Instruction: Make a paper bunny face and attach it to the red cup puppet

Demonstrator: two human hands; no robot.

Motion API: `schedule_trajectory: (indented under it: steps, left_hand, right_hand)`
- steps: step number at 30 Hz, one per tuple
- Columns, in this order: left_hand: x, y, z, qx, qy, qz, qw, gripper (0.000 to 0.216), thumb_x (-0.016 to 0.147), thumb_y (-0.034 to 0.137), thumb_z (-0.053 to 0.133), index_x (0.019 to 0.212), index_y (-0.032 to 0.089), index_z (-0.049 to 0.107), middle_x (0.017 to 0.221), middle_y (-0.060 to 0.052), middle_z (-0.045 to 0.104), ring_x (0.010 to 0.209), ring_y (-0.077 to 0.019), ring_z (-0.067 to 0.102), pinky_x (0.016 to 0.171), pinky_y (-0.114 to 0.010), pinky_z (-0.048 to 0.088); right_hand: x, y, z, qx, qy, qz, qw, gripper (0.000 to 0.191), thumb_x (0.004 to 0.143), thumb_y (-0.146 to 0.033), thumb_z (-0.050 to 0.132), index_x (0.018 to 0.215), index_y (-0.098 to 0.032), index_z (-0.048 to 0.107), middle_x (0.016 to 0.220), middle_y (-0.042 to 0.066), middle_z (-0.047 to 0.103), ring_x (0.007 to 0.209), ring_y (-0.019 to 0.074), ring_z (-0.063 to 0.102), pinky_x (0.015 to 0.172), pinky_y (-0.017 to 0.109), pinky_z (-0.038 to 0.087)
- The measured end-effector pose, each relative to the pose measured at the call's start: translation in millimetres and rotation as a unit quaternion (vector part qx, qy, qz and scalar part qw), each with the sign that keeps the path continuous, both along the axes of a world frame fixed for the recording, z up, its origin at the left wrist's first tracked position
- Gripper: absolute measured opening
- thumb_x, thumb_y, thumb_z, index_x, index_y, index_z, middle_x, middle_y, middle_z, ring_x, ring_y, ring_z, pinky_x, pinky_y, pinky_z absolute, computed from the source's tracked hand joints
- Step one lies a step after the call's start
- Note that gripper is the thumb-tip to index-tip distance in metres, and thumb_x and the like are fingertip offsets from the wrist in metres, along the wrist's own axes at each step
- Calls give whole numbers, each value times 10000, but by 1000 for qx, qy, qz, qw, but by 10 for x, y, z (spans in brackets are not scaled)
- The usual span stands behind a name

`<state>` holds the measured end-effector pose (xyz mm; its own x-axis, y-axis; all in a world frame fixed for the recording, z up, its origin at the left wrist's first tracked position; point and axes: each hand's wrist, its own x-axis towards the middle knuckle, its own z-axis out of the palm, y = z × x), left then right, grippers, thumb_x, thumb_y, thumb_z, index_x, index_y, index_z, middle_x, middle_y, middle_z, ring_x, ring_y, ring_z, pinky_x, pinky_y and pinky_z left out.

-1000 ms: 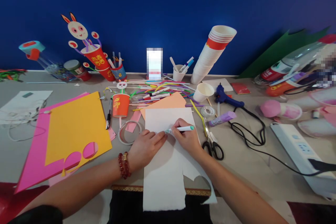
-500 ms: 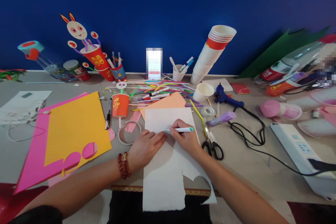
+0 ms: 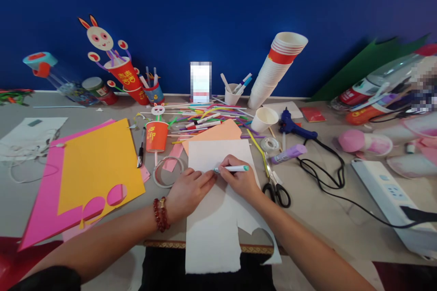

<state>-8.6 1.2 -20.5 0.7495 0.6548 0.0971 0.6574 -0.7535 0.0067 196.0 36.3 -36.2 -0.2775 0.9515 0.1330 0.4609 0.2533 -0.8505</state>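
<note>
A white marker (image 3: pixel 237 168) with a green end is held in my right hand (image 3: pixel 239 177), its tip down on white paper (image 3: pixel 218 152). My left hand (image 3: pixel 189 191) lies flat on the same paper, fingertips close to the marker's tip; whatever mark is there is hidden or too small to see. The paper has cut and torn lower edges and hangs over the table's front edge. Left of it are a roll of tape (image 3: pixel 157 177) and a red paper cup (image 3: pixel 156 136) with a small rabbit face. Black-handled scissors (image 3: pixel 277 194) lie to its right.
Coloured pipe cleaners (image 3: pixel 211 110) are heaped behind the paper. Yellow card (image 3: pixel 99 163) on pink card lies left. A leaning stack of paper cups (image 3: pixel 273 77), a blue glue gun (image 3: pixel 293 128) with black cord, a purple glue stick (image 3: pixel 289 154) and a power strip (image 3: pixel 385 191) are right.
The marker's green rear end has swung slightly to the left while its tip stays near the left fingertips. My left hand and the paper look unmoved.
</note>
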Motion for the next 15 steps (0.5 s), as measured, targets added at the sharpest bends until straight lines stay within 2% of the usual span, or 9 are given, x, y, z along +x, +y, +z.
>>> schedule_trajectory:
  steps: [15]
  left_hand:
    - [-2,2,-8,4,7,-4,1000,360,968,114,409,1306,131,531,1264,-105,629,838,-185,609,752,-371,442]
  right_hand:
    - [5,2,-14,0,14,-8,1000,159,867,-249,556,715,-212,528,620,-43,544,569,125,483,550,228,346]
